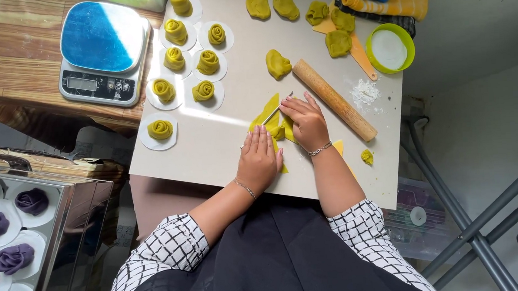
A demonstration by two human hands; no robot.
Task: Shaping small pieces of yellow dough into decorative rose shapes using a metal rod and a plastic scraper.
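My left hand (258, 159) lies flat, fingers together, pressing on flattened yellow-green dough pieces (270, 110) on the pale board (210, 149). My right hand (303, 122) rests on the same dough and holds a thin stick (278, 109) across it, its tip pointing up and to the right. A wooden rolling pin (334, 99) lies diagonally just right of my right hand. A single dough lump (277, 64) sits above the hands.
Several yellow-green dough roses (203, 91) sit on white paper rounds to the left. More dough lumps (330, 30) lie at the top, by a green-rimmed bowl (390, 48), a yellow scraper and cloths. A kitchen scale (103, 50) stands on the wooden table. Purple roses (11, 257) fill a metal steamer tray.
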